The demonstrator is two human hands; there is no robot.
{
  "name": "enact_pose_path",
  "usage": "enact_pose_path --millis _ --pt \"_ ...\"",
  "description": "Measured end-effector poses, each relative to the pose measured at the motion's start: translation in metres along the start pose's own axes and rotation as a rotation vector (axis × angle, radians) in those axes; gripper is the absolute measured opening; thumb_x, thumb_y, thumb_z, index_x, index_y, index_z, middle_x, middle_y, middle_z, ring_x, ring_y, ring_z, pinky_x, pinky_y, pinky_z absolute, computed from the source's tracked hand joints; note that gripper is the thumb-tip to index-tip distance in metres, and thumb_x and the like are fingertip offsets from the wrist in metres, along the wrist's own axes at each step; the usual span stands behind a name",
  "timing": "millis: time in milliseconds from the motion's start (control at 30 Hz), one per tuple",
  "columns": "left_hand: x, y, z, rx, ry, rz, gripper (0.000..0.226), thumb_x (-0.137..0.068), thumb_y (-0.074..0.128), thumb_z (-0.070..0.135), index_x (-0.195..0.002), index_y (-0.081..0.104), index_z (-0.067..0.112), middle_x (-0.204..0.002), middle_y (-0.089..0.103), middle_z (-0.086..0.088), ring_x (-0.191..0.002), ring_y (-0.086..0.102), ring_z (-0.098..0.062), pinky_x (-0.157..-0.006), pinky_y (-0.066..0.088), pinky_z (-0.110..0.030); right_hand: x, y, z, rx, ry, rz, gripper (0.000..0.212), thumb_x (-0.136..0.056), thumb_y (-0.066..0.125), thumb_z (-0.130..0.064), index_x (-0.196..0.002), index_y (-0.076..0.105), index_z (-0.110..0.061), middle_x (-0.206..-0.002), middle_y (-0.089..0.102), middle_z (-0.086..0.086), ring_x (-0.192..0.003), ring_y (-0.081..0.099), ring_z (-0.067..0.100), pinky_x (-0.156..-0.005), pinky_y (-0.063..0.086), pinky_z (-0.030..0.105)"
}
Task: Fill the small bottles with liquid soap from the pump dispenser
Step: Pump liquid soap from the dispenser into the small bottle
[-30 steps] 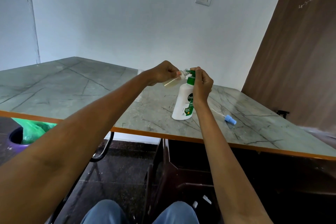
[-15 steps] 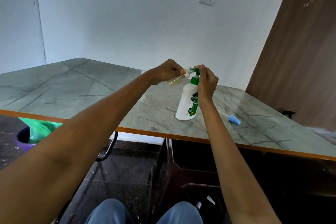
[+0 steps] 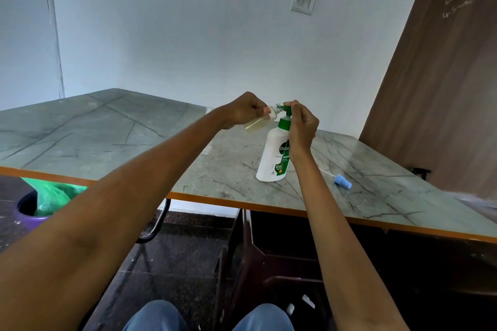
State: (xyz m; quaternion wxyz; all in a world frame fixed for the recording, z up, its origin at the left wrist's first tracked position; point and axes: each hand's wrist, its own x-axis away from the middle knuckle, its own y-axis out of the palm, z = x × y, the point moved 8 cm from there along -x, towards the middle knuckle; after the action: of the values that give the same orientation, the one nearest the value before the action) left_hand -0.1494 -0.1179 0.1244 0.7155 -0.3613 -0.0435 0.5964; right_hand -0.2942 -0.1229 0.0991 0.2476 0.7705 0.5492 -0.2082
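Head view. The left hand (image 3: 246, 111) gripped a small bottle (image 3: 256, 124), tilted, its mouth held against the green pump (image 3: 284, 113) of the dispenser (image 3: 274, 153). The right hand (image 3: 301, 123) was curled around the pump head from the right, fingers on top. The dispenser stood upright on the desk (image 3: 134, 137), unsupported at its base. The bottle was held in the air above the desk and showed pale yellowish liquid in its lower part; how full it was could not be judged exactly.

Likely faults: the bottle mouth was narrow, so a slight slip off the nozzle would probably send soap down the bottle or onto the desk. A hard, off-centre press might tip the dispenser. Overfilling was possible, as the fingers hid the neck. A blue spray cap (image 3: 343, 181) lay on the desk to the right, near the edge, apart from both hands.
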Motion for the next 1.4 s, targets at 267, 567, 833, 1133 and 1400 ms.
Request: enact_pose_path --millis 267,567,833,1133,1400 --pt "0.002 0.004 -0.007 -0.004 0.006 -0.029 0.029 -0.096 0.045 0.013 -0.1 0.063 -0.009 -0.087 0.047 -0.01 -0.078 0.038 -0.019 -0.06 0.031 -0.019 0.003 0.0 0.007 -0.037 -0.013 0.02 0.034 -0.096 0.049 -0.017 -0.07 0.067 -0.028 -0.077 0.068 -0.011 -0.075 0.063 0.005 -0.087 0.051 0.041" --pt "0.002 0.003 -0.003 0.028 0.007 0.012 0.03 -0.096 0.045 0.012 -0.099 0.062 -0.012 -0.086 0.047 -0.012 -0.076 0.039 -0.018 -0.056 0.033 -0.015 0.001 -0.001 0.002 -0.001 0.019 0.016 0.03 -0.095 0.051 -0.021 -0.073 0.07 -0.028 -0.075 0.068 -0.017 -0.076 0.062 0.002 -0.096 0.048 0.046" --pt "0.003 0.004 -0.005 0.009 0.003 -0.007 0.028 -0.096 0.045 0.011 -0.097 0.063 -0.009 -0.084 0.048 -0.01 -0.076 0.039 -0.017 -0.059 0.032 -0.019 0.006 0.0 0.006 0.075 -0.006 0.04 0.035 -0.09 0.047 -0.036 -0.063 0.066 -0.049 -0.069 0.065 -0.03 -0.083 0.064 0.008 -0.101 0.039 0.054" --pt "0.005 0.003 -0.001 0.047 0.02 0.012 0.023 -0.096 0.045 0.012 -0.09 0.062 -0.003 -0.077 0.045 -0.009 -0.071 0.037 -0.017 -0.055 0.033 -0.014 0.003 -0.001 0.003 0.009 0.015 0.04 0.033 -0.095 0.051 -0.024 -0.068 0.067 -0.035 -0.075 0.068 -0.017 -0.078 0.063 0.007 -0.095 0.047 0.048" --pt "0.005 0.002 0.0 0.057 0.026 0.025 0.033 -0.096 0.045 0.011 -0.071 0.062 -0.001 -0.061 0.045 0.001 -0.059 0.035 -0.007 -0.05 0.031 -0.011 0.006 -0.002 -0.002 0.069 -0.02 0.058 0.032 -0.086 0.047 -0.041 -0.063 0.067 -0.052 -0.069 0.066 -0.029 -0.088 0.065 0.015 -0.102 0.038 0.055"
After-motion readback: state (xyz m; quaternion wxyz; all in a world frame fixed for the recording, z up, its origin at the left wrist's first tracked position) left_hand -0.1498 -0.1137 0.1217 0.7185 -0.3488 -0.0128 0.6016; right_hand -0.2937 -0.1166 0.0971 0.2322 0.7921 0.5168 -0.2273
